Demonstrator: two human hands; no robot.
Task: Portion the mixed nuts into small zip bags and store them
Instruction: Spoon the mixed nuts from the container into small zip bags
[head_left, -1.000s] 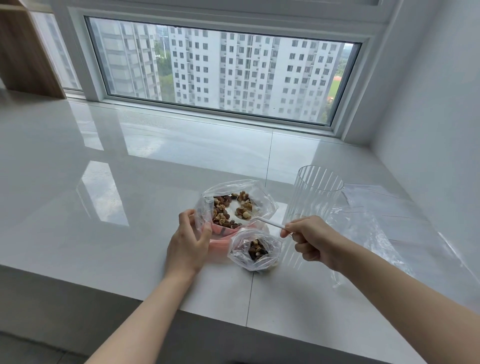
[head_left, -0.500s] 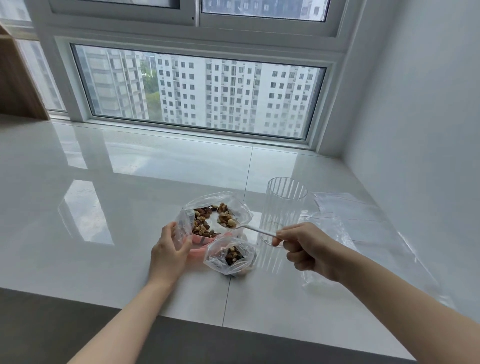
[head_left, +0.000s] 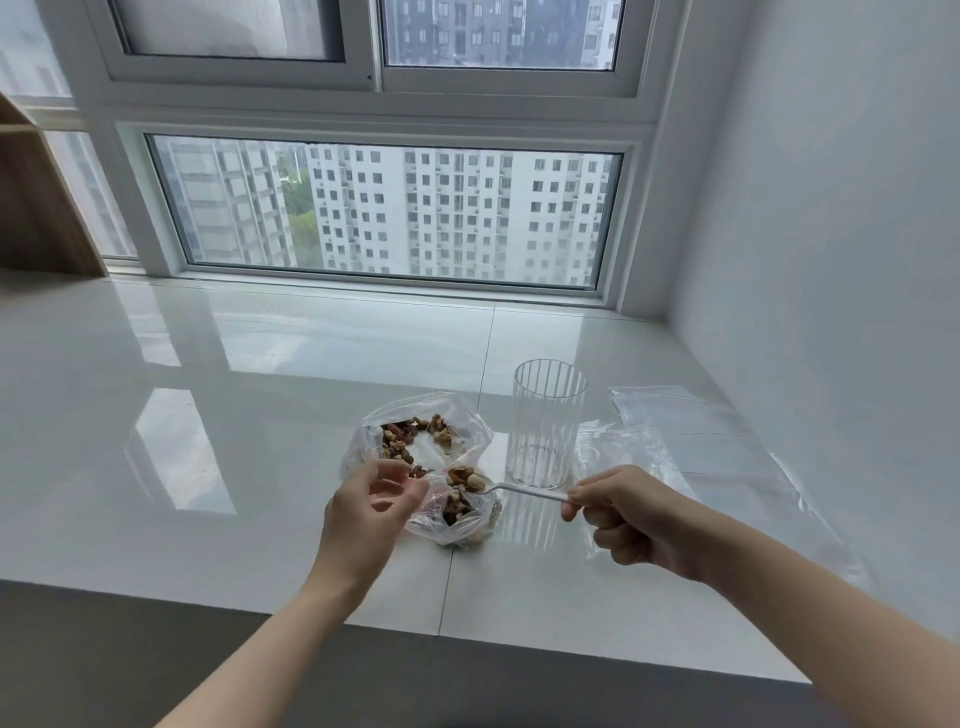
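A large clear bag of mixed nuts (head_left: 421, 434) lies open on the white counter. In front of it sits a small zip bag (head_left: 457, 522) with some nuts inside. My right hand (head_left: 618, 512) grips a white plastic spoon (head_left: 524, 490) whose bowl carries a heap of nuts (head_left: 464, 478) just above the small bag's mouth. My left hand (head_left: 371, 512) pinches the small bag's left rim, holding the mouth apart.
A ribbed clear glass (head_left: 545, 423) stands upright just right of the bags. Several empty clear zip bags (head_left: 691, 447) lie flat at the right, near the white wall. The counter's front edge (head_left: 441, 634) runs close below my wrists.
The spoon has come out of the large bag loaded with nuts and now hovers over the small bag. My left hand shifted from the large bag's side to the small bag's rim.
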